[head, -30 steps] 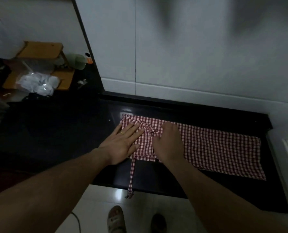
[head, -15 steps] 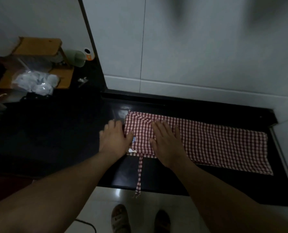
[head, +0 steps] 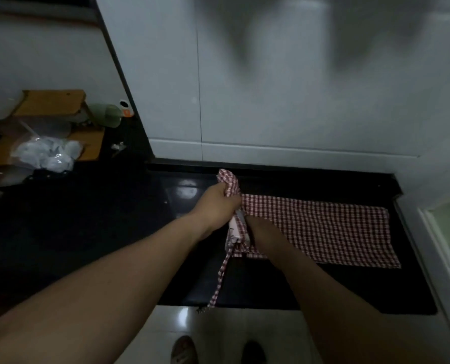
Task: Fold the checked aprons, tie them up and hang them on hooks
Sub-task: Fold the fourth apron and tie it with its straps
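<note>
The checked apron (head: 323,227) lies on the black counter (head: 113,232) as a long folded strip. The left hand (head: 217,203) grips its bunched left end, and the right hand (head: 262,231) meets it with fingers hidden, grip unclear. Folding looks partway done; tying and hanging are left, with the strap (head: 220,279) dangling. Far left, a green cup (head: 108,115) lies tipped, contents unseen.

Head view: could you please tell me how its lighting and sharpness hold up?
Head view: dim; a glare patch on the black counter; the upper wall is smeared with blur; the checked apron reads clearly; wide-angle bending at the edges.
</note>
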The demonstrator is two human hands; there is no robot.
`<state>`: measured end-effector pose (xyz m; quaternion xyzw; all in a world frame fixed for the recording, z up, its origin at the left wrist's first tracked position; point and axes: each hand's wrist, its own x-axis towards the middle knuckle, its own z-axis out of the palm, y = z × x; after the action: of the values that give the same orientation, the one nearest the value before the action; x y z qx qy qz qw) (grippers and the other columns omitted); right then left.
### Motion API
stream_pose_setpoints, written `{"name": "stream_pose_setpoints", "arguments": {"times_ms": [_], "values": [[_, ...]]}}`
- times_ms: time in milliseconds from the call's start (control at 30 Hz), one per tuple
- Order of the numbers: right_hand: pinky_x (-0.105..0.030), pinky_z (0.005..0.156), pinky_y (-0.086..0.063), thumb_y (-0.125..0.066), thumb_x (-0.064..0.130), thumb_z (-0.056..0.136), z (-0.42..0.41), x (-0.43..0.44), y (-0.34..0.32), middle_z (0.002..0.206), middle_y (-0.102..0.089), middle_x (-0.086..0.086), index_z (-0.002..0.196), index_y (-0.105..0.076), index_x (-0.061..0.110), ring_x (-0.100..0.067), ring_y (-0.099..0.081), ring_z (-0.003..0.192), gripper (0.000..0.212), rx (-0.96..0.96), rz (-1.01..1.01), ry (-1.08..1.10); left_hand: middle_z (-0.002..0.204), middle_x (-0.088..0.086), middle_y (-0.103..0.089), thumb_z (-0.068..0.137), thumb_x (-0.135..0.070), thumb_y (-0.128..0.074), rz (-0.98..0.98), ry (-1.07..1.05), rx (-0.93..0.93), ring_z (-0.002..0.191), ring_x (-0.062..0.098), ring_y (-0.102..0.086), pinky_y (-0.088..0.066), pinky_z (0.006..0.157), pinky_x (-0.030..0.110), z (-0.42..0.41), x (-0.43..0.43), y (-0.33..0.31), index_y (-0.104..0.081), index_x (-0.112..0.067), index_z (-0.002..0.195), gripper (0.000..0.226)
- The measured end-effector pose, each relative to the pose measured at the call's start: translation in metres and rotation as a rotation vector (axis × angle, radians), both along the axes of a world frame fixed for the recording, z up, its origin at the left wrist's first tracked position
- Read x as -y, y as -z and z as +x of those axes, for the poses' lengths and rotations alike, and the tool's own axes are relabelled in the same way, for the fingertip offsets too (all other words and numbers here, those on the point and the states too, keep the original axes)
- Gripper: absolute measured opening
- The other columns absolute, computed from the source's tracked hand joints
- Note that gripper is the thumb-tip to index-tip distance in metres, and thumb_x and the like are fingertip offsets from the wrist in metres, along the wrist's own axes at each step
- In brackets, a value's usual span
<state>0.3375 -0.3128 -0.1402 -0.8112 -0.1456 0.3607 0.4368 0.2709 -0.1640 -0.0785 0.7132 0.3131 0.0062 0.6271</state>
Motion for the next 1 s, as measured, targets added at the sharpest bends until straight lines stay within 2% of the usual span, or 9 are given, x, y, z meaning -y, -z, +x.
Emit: {"name": "stream_pose_setpoints", "arguments": {"times_ms": [133,200,333,433,533,633,733,867,1000], "values": [[-0.042,0.096,-0.056,-0.047,0.052,0.103,0.026,0.028,-0.031,0.112,-0.076,-0.010,0.119,-0.071,0.016,-0.027,-0.071,0.105,0.047,-0.589,0.312,0.266,0.092,0.011,-0.073,0.106,-0.032,-0.055,-0.130,0.106,0.107,0.075,0.016,-0.066,-0.054,0.074,0.029,0.019,0.029,-0.003,-0.069,-0.003,0.095,0.034],[-0.050,0.100,-0.054,-0.037,0.065,0.101,0.036,0.047,-0.035,0.120,-0.075,-0.012,0.126,-0.067,0.018,-0.032,-0.070,0.113,0.061,-0.672,0.301,0.315,0.106,-0.001,-0.072,0.107,-0.033,-0.054,0.114,0.165,0.097,0.091,0.008,-0.064,-0.052,0.090,0.030,0.017,0.028,0.015,-0.071,-0.012,0.107,0.027],[-0.034,0.071,-0.062,-0.030,0.056,0.107,0.043,0.058,-0.036,0.099,-0.080,-0.008,0.123,-0.065,0.013,-0.023,-0.078,0.089,0.058,-0.700,0.281,0.395,0.151,-0.009,-0.048,0.106,-0.050,-0.049,0.631,0.542,-0.066,0.139,0.015,-0.042,-0.037,0.117,0.046,-0.003,0.027,0.062,-0.047,-0.033,0.153,0.050],[-0.041,0.088,-0.059,-0.034,0.070,0.100,0.051,0.056,-0.025,0.102,-0.076,-0.009,0.117,-0.068,0.017,-0.029,-0.074,0.095,0.066,-0.446,0.098,0.501,0.167,-0.008,-0.029,0.107,-0.053,-0.041,0.719,0.524,-0.067,0.153,0.017,-0.023,-0.026,0.123,0.051,-0.004,0.044,0.073,-0.031,-0.035,0.161,0.058],[-0.037,0.085,-0.059,-0.048,0.065,0.098,0.052,0.065,-0.022,0.094,-0.076,-0.001,0.093,-0.071,0.022,-0.019,-0.073,0.086,0.049,0.007,-0.159,0.254,0.171,-0.008,-0.019,0.108,-0.053,-0.038,0.765,0.488,-0.065,0.158,0.017,-0.013,-0.020,0.126,0.052,-0.002,0.056,0.077,-0.025,-0.034,0.163,0.060],[-0.043,0.088,-0.061,-0.056,0.044,0.102,0.056,0.067,-0.015,0.100,-0.077,-0.005,0.103,-0.072,0.014,-0.022,-0.074,0.089,0.034,-0.113,-0.072,0.228,0.174,-0.011,-0.002,0.110,-0.050,-0.032,0.812,0.451,-0.007,0.160,0.011,0.005,-0.004,0.127,0.042,-0.004,0.059,0.076,-0.014,-0.036,0.166,0.061],[-0.041,0.082,-0.060,-0.049,0.046,0.106,0.062,0.065,-0.010,0.098,-0.076,-0.008,0.105,-0.070,0.007,-0.024,-0.073,0.090,0.044,-0.188,-0.089,0.218,0.174,-0.010,0.006,0.110,-0.047,-0.026,0.918,0.552,0.008,0.159,0.008,0.013,0.005,0.129,0.042,0.002,0.051,0.075,-0.005,-0.036,0.166,0.061],[-0.037,0.084,-0.053,-0.058,0.045,0.100,0.058,0.070,0.003,0.117,-0.064,-0.006,0.119,-0.056,0.014,-0.020,-0.063,0.099,0.036,0.466,-0.438,0.163,0.172,-0.006,0.020,0.107,-0.053,-0.019,0.968,0.738,-0.160,0.157,0.013,0.023,0.008,0.129,0.050,0.009,0.052,0.084,0.009,-0.038,0.164,0.065],[-0.042,0.113,-0.042,-0.059,0.034,0.099,0.051,0.061,0.003,0.151,-0.046,-0.004,0.151,-0.039,0.022,-0.021,-0.045,0.138,0.057,1.043,-0.319,-0.126,0.169,-0.004,0.026,0.108,-0.051,-0.019,1.026,0.741,-0.200,0.155,0.015,0.028,0.011,0.128,0.053,0.009,0.058,0.087,0.010,-0.035,0.164,0.065]]}}
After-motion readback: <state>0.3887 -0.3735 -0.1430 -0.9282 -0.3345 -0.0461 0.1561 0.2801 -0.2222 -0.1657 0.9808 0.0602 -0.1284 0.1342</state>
